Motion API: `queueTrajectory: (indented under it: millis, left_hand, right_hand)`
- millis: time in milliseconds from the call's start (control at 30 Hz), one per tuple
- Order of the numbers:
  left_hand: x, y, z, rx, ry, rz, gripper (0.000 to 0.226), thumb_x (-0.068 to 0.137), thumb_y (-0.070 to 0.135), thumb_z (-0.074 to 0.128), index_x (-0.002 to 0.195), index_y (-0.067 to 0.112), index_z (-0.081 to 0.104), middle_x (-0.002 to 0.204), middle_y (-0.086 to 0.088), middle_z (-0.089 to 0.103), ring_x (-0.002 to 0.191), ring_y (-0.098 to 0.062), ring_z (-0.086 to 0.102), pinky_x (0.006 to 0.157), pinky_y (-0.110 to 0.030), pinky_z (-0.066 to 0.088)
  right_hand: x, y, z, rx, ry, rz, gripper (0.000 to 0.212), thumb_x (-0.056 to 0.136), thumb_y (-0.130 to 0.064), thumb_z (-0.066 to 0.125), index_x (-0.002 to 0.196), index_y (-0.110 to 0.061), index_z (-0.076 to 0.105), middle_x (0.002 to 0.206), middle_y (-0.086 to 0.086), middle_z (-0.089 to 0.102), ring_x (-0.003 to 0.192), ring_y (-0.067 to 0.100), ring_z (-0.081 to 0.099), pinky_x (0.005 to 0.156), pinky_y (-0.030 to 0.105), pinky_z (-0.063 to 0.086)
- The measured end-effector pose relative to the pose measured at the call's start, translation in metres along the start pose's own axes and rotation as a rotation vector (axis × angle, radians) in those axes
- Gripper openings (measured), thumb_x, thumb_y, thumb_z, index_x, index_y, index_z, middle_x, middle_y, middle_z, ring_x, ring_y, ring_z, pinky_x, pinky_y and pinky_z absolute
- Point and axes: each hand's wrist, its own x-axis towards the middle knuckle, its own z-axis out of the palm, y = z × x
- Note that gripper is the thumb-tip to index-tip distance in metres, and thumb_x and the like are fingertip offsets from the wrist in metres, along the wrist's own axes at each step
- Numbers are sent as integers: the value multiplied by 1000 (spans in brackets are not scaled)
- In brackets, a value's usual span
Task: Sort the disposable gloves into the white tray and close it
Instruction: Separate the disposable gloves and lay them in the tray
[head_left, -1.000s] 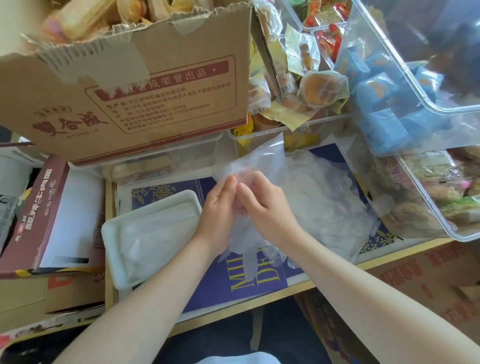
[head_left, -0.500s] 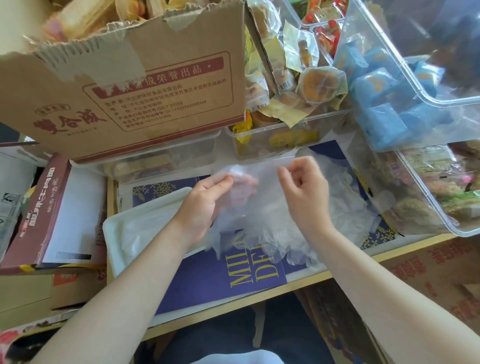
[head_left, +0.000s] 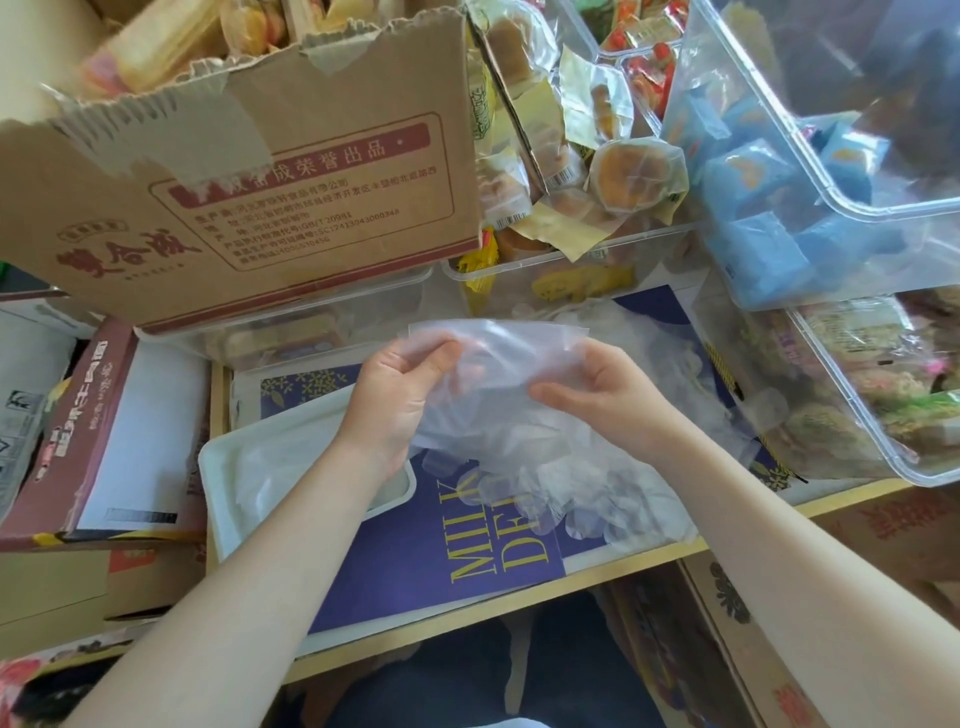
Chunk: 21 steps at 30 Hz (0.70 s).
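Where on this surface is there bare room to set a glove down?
Bare patch: the purple sheet between the white tray and the loose glove pile, toward the near edge. The tray holds gloves. Crowded: clear snack bins right and behind, cardboard box overhead.

Bright, soft daylight fills the frame with faint shadows, glare whitens the clear plastic bins (head_left: 841, 197) at upper right, and wide-angle bending curves the edges.

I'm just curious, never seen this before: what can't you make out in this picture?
- White tray: head view, near corner hidden by the left forearm; no lid visible.
- Held gloves: how many, unclear; clear layers overlap between left hand and right hand.
- Cardboard box: cut off by the top edge.
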Motion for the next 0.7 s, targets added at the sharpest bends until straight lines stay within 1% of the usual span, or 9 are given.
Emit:
queueTrajectory:
  millis: [67, 100, 167, 267, 333, 433, 500, 600, 700]
  left_hand:
    - [1, -2, 0, -49, -8, 0, 12, 74, 18, 64, 78, 19, 74, 82, 3, 73, 81, -16, 66, 83, -32, 54]
    - [1, -4, -1, -48, -21, 9, 12, 77, 17, 61, 82, 18, 72, 81, 3, 73, 78, -13, 66, 79, -28, 54]
    - [0, -9, -3, -10, -2, -1, 11, 86, 13, 55, 90, 15, 65, 75, 3, 72, 70, -9, 66, 70, -21, 52]
    - [-2, -21, -6, 99, 76, -26, 20, 95, 4, 46, 87, 16, 61, 67, 6, 70, 62, -3, 61, 64, -18, 51]
    - [-1, -26, -9, 177, 134, -13, 24, 96, 4, 46, 85, 19, 61, 70, 10, 69, 64, 1, 59, 67, -16, 49]
    - [3, -26, -13, 203, 242, 28, 26, 96, 6, 45, 87, 24, 62, 85, 11, 66, 74, 5, 59, 71, -12, 44]
    - [5, -24, -15, 188, 298, 34, 25, 97, 6, 44, 89, 24, 60, 86, 6, 63, 73, 1, 58, 62, -8, 44]
    - [5, -26, -15, 203, 323, -51, 18, 98, 15, 46, 85, 21, 58, 83, 3, 59, 73, -7, 55, 53, -9, 43]
    - [4, -41, -13, 340, 289, -138, 18, 98, 20, 47, 84, 18, 58, 77, 2, 60, 72, -12, 54, 61, -21, 44]
  right_hand:
    - [1, 4, 4, -47, 8, 17, 10, 83, -6, 67, 93, -9, 66, 84, -8, 71, 79, 4, 67, 79, 23, 52]
    - [1, 5, 6, -37, 22, 23, 8, 84, -5, 66, 90, -10, 65, 79, -9, 70, 72, 1, 66, 73, 19, 51]
    - [2, 5, 9, 4, 51, 28, 15, 86, 0, 62, 84, -15, 59, 69, -8, 65, 52, 0, 58, 55, 14, 45]
    - [4, 4, 12, 4, 67, 54, 15, 88, 0, 59, 83, -13, 56, 66, -3, 62, 39, 5, 49, 44, 16, 40]
    - [5, 7, 12, 5, 53, 80, 11, 87, -1, 60, 86, -10, 54, 62, -5, 62, 36, 4, 43, 38, 17, 36]
    - [4, 17, 8, 8, -21, 205, 11, 86, -6, 65, 91, -12, 57, 52, -9, 61, 39, 9, 40, 38, 17, 30]
    - [3, 23, 7, 71, -36, 281, 6, 85, -4, 64, 90, -7, 60, 55, -6, 62, 48, 15, 44, 42, 20, 32]
    - [3, 31, 8, 173, 36, 292, 7, 89, 0, 57, 82, -2, 56, 59, 2, 57, 39, 4, 44, 38, 13, 32]
    - [2, 39, 9, 161, 45, 320, 12, 92, -1, 54, 80, -6, 53, 55, -2, 51, 34, -2, 36, 36, 11, 28]
